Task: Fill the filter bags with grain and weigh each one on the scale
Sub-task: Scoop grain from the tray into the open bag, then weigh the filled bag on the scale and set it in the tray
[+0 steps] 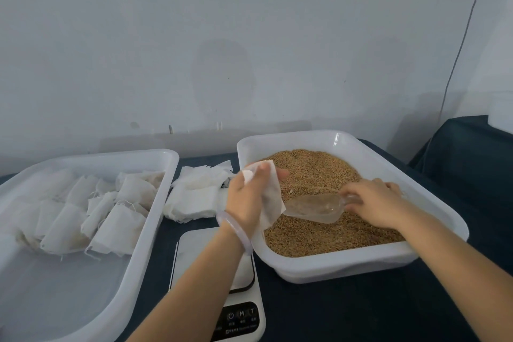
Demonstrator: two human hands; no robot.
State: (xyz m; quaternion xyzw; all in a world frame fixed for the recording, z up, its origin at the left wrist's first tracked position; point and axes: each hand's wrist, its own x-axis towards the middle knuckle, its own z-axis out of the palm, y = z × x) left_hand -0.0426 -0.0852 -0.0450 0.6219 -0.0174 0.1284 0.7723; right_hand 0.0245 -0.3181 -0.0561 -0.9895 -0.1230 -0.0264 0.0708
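dark blue tablecloth (347, 311) underneath; left hand (248, 197) grips a limp white filter bag (270, 197), right hand (374, 203) grips a clear plastic scoop (313, 207) over brown grain (319, 236) between them.

A pale grey wall (249, 36) fills the view from 9 through 12 to 3 o'clock, faintly stained near the centre. A thin dark cable (458, 58) runs down it at 2 o'clock. A dark blue tablecloth (347, 314) spreads across 6 o'clock and rises in a hump at 3 o'clock.
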